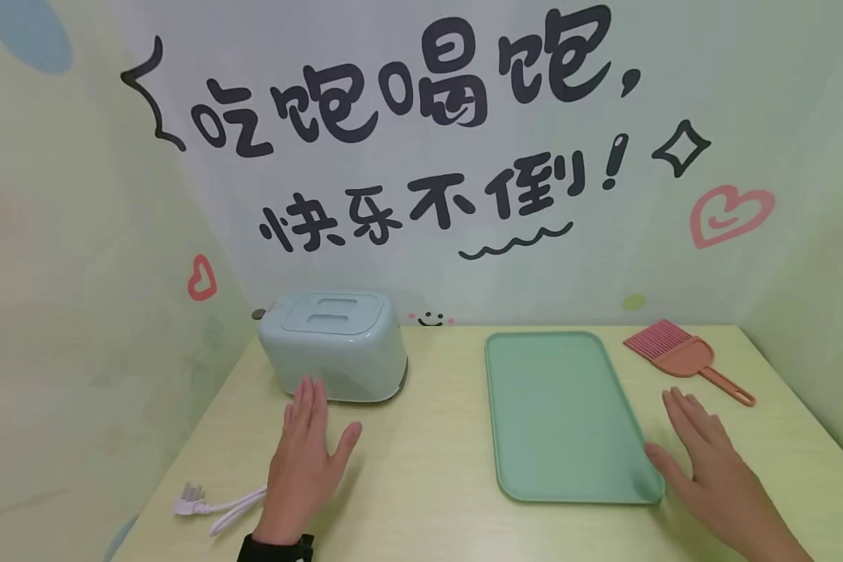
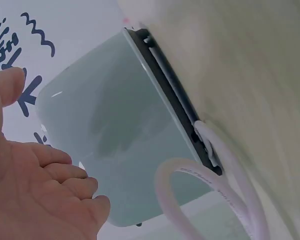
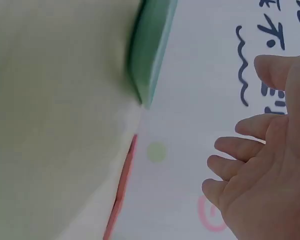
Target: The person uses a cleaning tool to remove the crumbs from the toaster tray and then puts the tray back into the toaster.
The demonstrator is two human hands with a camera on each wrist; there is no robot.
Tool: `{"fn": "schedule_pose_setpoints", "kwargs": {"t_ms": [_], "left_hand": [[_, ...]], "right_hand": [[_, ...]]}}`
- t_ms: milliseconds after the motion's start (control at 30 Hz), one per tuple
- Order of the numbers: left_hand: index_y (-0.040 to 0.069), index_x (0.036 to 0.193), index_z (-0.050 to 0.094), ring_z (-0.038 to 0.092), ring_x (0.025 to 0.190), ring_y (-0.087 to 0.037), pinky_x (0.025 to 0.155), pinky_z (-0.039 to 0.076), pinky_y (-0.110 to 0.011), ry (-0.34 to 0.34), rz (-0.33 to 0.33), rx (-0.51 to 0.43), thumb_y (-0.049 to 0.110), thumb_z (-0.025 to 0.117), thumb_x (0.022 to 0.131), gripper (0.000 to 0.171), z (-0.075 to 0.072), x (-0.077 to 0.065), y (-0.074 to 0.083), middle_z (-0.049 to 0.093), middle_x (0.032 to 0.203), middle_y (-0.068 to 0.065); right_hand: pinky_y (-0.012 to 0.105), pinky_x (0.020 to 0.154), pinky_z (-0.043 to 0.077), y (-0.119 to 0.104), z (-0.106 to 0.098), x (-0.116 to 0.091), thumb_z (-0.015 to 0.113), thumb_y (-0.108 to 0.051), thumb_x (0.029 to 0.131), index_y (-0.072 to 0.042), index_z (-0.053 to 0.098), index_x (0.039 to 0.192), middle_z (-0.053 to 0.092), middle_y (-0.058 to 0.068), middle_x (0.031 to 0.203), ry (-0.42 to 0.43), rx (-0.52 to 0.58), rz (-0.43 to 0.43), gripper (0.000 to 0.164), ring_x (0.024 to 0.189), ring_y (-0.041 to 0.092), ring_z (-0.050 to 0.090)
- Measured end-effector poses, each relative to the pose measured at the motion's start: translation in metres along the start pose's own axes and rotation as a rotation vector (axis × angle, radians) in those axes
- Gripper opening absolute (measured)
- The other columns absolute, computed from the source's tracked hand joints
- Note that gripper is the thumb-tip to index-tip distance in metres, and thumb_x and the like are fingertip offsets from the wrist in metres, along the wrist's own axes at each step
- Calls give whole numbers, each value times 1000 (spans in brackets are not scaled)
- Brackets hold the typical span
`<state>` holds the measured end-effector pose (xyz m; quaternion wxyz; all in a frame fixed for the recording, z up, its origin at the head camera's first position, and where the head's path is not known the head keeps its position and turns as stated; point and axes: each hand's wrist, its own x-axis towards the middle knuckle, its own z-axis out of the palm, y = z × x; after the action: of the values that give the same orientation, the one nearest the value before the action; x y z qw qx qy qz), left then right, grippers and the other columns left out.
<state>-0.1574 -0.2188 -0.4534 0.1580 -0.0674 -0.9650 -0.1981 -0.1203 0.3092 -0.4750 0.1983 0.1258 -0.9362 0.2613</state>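
A pale blue toaster (image 1: pixel 344 359) with a lid over its top stands at the back left of the table. My left hand (image 1: pixel 305 460), fingers straight and thumb spread, hovers in front of it, palm facing inward and holding nothing. In the left wrist view the toaster (image 2: pixel 120 135) fills the middle beyond the fingers, with its white cord (image 2: pixel 177 175) looping nearby. A flat green tray (image 1: pixel 569 421) lies right of centre. Over the table by its lower right corner is my right hand (image 1: pixel 713 472), empty, fingers extended. The tray's edge (image 3: pixel 152 55) also shows in the right wrist view.
A white plug (image 1: pixel 193 501) on its cord lies at the left, partly behind the left wrist. An orange-pink brush (image 1: pixel 684 357) with a handle rests at the back right. Walls (image 1: pixel 421 156) close off the back and both sides.
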Motion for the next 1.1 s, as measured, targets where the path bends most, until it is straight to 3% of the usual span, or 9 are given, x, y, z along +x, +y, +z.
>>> {"fn": "schedule_pose_setpoints", "kwargs": {"t_ms": [100, 200, 267, 400, 500, 667, 867, 1100], "left_hand": [[-4, 167, 15, 14, 161, -45, 124, 25, -64, -11, -36, -57, 54, 55, 108, 92, -11, 7, 3, 9, 176, -23], [-1, 168, 14, 16, 160, -46, 120, 29, -68, 37, -62, -119, 50, 55, 109, 89, -24, 19, 3, 12, 176, -23], [1, 169, 13, 18, 161, -45, 120, 29, -68, 84, -85, -177, 45, 56, 110, 86, -32, 28, 1, 15, 176, -22], [4, 169, 19, 26, 157, -44, 122, 26, -67, 209, -134, -298, 37, 58, 109, 79, -43, 48, -2, 26, 172, -23], [4, 167, 24, 30, 154, -47, 120, 26, -69, 284, -166, -357, 34, 59, 108, 76, -47, 62, -3, 31, 168, -24], [5, 167, 24, 27, 152, -49, 119, 22, -72, 318, -248, -396, 35, 59, 107, 76, -48, 79, -9, 29, 168, -25], [7, 168, 23, 24, 154, -47, 120, 21, -72, 347, -351, -455, 41, 58, 107, 78, -39, 93, -25, 24, 171, -22], [12, 170, 17, 21, 155, -46, 122, 22, -69, 333, -431, -547, 48, 58, 105, 84, -31, 102, -31, 18, 172, -21]], "right_hand": [[53, 126, 25, -21, -6, 19, 71, -28, 103, -19, 28, 169, 33, 14, 171, -26, 29, -29, 80, 163, 23, 18], [70, 104, 41, -47, -7, 49, 73, -27, 102, -20, 37, 166, 38, 13, 169, -47, 68, -87, 74, 156, 33, 34], [69, 102, 45, -65, -4, 73, 74, -26, 102, -17, 46, 162, 43, 14, 165, -54, 110, -139, 67, 150, 39, 42], [67, 109, 44, -99, 10, 121, 69, -23, 104, -11, 55, 154, 51, 16, 159, -90, 229, -183, 53, 146, 41, 47], [62, 114, 43, -122, 23, 152, 66, -24, 106, -10, 55, 154, 53, 14, 157, -141, 325, -164, 51, 145, 39, 49], [53, 116, 45, -151, 52, 195, 65, -29, 107, -11, 53, 155, 55, 11, 156, -240, 478, -85, 52, 140, 36, 56], [52, 114, 47, -179, 93, 227, 61, -39, 108, -17, 51, 157, 56, 5, 156, -365, 595, 81, 55, 141, 29, 56], [56, 121, 38, -213, 136, 241, 58, -49, 107, -14, 41, 163, 48, 9, 163, -433, 699, 203, 68, 149, 31, 47]]}}
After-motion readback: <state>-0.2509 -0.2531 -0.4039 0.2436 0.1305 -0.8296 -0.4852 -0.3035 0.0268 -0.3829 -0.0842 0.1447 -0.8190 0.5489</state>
